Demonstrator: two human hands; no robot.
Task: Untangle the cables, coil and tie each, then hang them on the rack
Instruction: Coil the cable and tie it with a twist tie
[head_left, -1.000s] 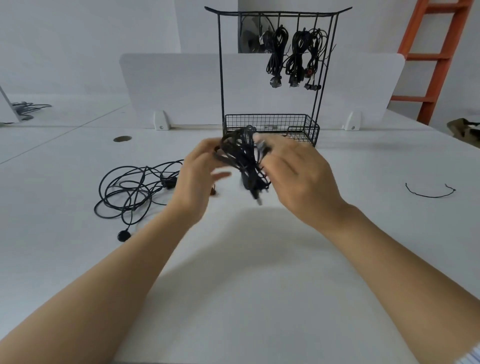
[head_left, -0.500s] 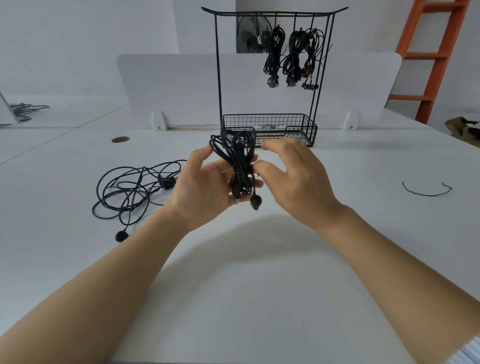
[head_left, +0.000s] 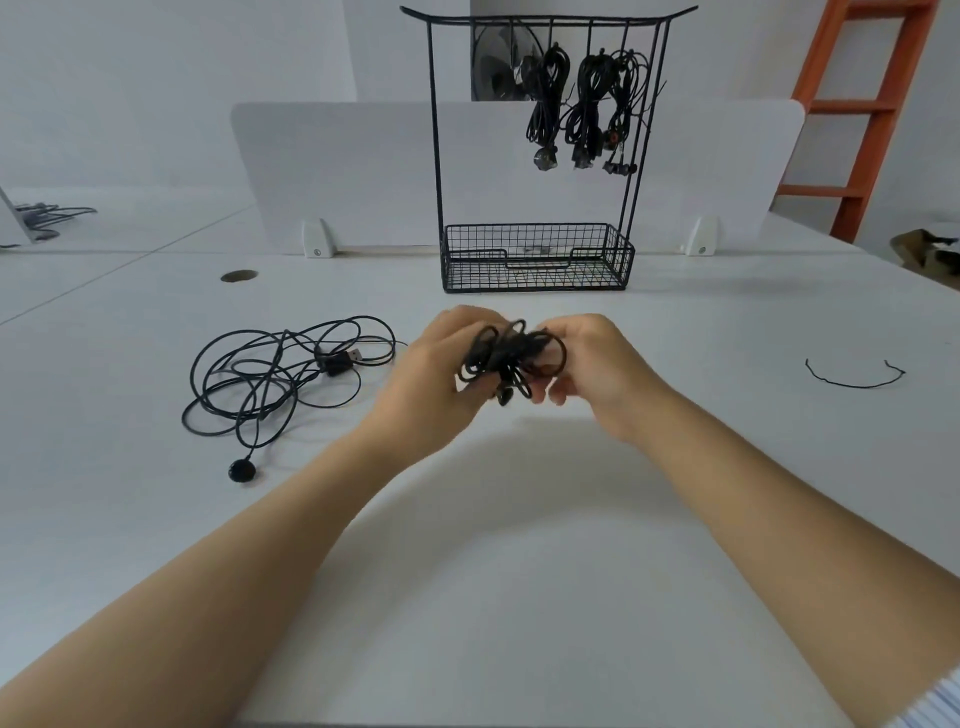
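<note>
Both the left hand (head_left: 431, 376) and right hand (head_left: 602, 364) pinch the coiled cable (head_left: 511, 356); reaching for the apparent tie (head_left: 852, 383) at three o'clock could spring its loops.

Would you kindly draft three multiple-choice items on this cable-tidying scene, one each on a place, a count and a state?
1. Where does the loose tangled cable lie?
A. in a wire basket
B. on an orange ladder
C. on the table, at the person's left

2. How many cable bundles hang on the rack?
A. two
B. three
C. five

3. What is the state of the coiled cable?
A. gripped between the left hand and the right hand
B. hung on a hook
C. lying flat on the desk

Answers:
1 C, it sprawls on the white surface beside the left hand.
2 B, three dark bundles dangle from the top bar.
3 A, fingers of both hands curl round it above the table.
</note>
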